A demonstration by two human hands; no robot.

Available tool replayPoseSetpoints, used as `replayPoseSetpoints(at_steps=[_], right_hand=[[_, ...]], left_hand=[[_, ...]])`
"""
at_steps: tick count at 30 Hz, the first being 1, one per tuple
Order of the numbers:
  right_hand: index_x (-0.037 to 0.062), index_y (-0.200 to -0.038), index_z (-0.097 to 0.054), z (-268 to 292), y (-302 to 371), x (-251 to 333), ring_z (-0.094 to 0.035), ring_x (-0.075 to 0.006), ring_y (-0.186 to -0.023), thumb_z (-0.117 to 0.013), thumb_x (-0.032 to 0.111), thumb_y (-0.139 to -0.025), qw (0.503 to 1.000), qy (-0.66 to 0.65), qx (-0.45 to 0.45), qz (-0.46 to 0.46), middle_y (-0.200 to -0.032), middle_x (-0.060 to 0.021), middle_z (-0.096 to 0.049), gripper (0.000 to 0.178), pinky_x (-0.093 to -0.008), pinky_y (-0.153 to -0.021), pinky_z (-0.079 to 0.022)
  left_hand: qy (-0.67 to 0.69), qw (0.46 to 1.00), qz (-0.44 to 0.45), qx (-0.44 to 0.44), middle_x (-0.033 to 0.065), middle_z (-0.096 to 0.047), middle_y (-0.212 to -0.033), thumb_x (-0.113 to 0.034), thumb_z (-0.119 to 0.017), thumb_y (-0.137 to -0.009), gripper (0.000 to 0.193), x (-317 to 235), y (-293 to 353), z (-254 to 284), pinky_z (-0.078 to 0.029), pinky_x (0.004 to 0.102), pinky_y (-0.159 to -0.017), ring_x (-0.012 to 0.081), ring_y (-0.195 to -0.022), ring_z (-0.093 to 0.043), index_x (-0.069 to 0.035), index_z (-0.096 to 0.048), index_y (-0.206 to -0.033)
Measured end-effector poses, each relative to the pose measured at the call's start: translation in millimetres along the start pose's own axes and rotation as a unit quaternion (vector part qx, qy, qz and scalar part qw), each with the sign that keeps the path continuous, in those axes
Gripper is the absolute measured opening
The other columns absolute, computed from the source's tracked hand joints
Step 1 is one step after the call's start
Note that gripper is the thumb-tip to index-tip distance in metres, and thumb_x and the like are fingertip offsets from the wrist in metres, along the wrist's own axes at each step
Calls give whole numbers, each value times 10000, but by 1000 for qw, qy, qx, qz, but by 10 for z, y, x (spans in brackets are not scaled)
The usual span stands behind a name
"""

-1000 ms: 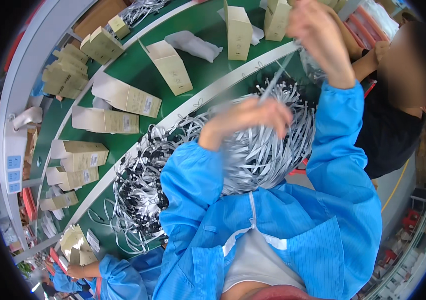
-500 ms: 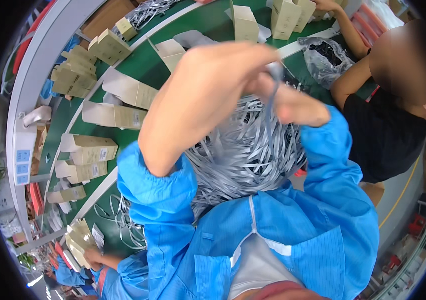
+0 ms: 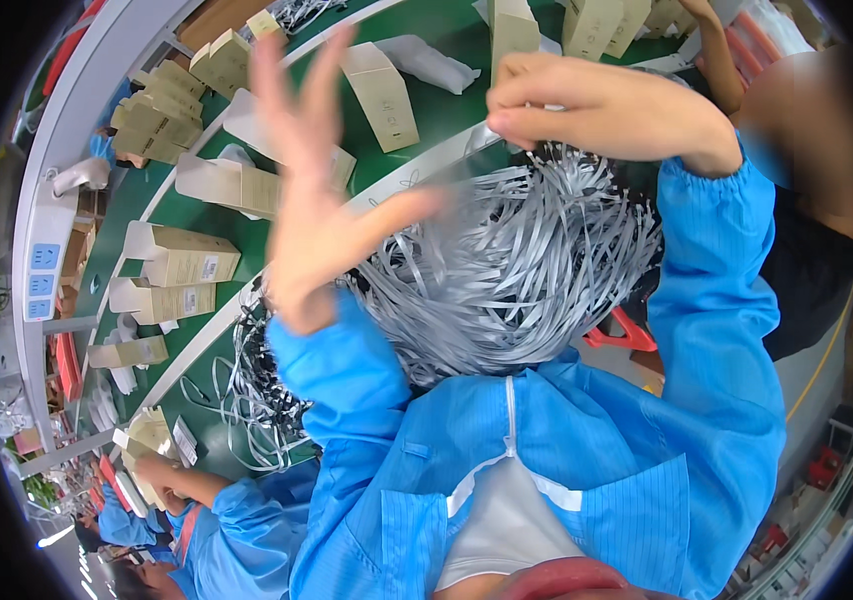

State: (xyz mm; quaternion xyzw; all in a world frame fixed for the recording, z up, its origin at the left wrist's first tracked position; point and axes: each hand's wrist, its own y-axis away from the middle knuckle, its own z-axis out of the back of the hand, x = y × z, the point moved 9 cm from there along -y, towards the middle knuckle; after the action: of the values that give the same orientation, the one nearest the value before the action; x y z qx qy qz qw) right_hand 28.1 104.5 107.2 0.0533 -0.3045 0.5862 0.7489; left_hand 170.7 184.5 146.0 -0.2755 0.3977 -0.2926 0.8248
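- Left hand (image 3: 319,190), centre-left, fingers spread, gripping nothing.
- Right hand (image 3: 597,105), upper right, pinches grey flat cables (image 3: 507,270).
- Beige cartons (image 3: 187,265) on green conveyor belt (image 3: 447,110), upper left.

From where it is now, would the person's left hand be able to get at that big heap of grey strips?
Probably yes. The left hand is raised with fingers spread and holds nothing, right beside the heap of grey strips. Nothing lies between them. The right hand already pinches strips at the heap's top.
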Motion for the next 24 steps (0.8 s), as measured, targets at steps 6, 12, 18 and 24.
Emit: replayPoseSetpoints(at_steps=[6,12,18,24], right_hand=[[-27,-1020,-658,373,-310,-115,-596,-101,-778,-574,245,-1016,982,-41,-138,-118,-842,-51,-645,285,-254,-678,-490],[-32,-1009,-664,217,154,-657,-595,-100,-774,-585,243,-1022,941,-152,-272,-130,-867,-38,-661,286,-242,-687,-478],[-29,-1123,-671,-857,276,-711,-676,-141,-769,-705,147,-932,943,-162,-206,-204,-874,-90,-722,262,-263,-670,-524],[-27,-1125,-705,-451,235,-647,-690,-133,-892,-699,70,-916,865,-269,-399,-140,-959,-89,-742,230,-272,-782,-540]], left_hand=[[338,879,258,215,106,-659,-920,-300,-629,-978,444,1032,140,-1550,-511,317,-777,217,-831,-643,23,-518,-1261],[507,839,201,-1,76,-655,-833,-451,-431,-1066,515,1391,382,-1467,-492,286,-663,152,-742,-621,27,-526,-1229],[803,506,235,-209,11,-499,-679,-615,-283,-1027,696,1682,371,-1373,-337,210,-517,69,-603,-437,-28,-460,-1356],[556,732,393,-26,-23,-379,-641,-787,-128,-928,895,1389,407,-1542,-210,224,-439,66,-498,-242,-94,-383,-1433]])
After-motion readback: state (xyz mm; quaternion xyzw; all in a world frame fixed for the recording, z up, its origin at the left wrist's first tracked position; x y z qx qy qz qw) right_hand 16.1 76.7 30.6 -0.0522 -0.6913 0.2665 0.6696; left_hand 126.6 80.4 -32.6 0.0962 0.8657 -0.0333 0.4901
